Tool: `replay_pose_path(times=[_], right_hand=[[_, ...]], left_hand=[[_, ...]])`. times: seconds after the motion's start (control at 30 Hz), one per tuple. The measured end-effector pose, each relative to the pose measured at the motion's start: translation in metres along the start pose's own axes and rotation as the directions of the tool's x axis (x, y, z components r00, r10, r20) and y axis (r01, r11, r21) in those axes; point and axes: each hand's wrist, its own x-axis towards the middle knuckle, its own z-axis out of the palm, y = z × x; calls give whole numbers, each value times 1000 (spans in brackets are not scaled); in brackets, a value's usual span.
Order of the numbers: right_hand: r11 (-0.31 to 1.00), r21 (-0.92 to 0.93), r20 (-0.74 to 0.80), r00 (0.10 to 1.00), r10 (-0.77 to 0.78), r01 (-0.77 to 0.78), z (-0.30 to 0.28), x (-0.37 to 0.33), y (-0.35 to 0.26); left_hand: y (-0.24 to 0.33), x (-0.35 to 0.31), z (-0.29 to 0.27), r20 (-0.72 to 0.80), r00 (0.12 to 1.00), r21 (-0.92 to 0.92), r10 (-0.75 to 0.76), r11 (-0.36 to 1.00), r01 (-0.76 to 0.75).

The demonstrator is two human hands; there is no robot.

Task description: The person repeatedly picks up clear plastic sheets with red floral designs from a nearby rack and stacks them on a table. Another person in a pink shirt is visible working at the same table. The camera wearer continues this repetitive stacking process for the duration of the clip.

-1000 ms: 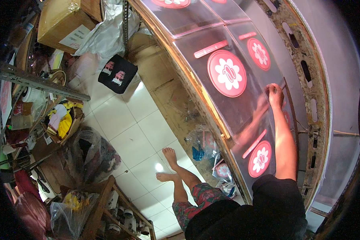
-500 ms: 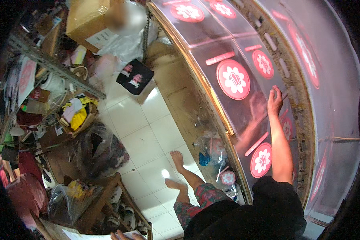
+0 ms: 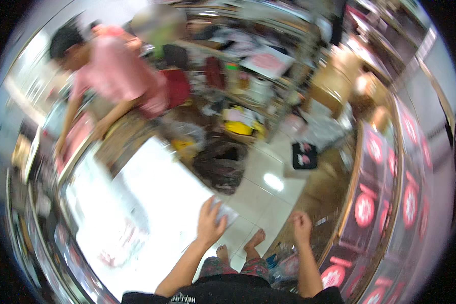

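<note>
Fingers of the left hand (image 3: 210,221) lie spread on a clear sheet (image 3: 225,214) at the white table's (image 3: 152,202) edge, the sheet under the fingertips. Right hand (image 3: 302,225) is curled shut, empty, near the counter (image 3: 347,202).

Panel signs: round red discs (image 3: 365,209) with white flower shapes, on dark glossy panels curving down the right side.
Black bag: square, black with red and white print (image 3: 304,155), flat on the tiled floor by the panels.
Cardboard boxes: brown (image 3: 334,86), stacked at upper right.
Pink print: pale sheet with a pink shape (image 3: 266,62), on the shelves at top.
</note>
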Motion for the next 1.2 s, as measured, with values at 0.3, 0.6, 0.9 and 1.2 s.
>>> replay_pose_path(times=[0.3,0.6,0.9,1.2], right_hand=[[903,-312,578,696,426,-294,108,-157,206],[819,-502,306,828,469,-279,60,-178,157],[768,-472,137,825,549,-433,64,-197,115],[654,-732,398,659,638,-191,69,-265,145]], left_hand=[[-19,-128,-113,55,989,-132,-136,981,143],[-57,-208,-183,-215,965,215,-150,957,197],[-88,-219,-161,-137,984,335,-114,930,154],[-78,-213,-168,-155,980,299,-126,939,168]])
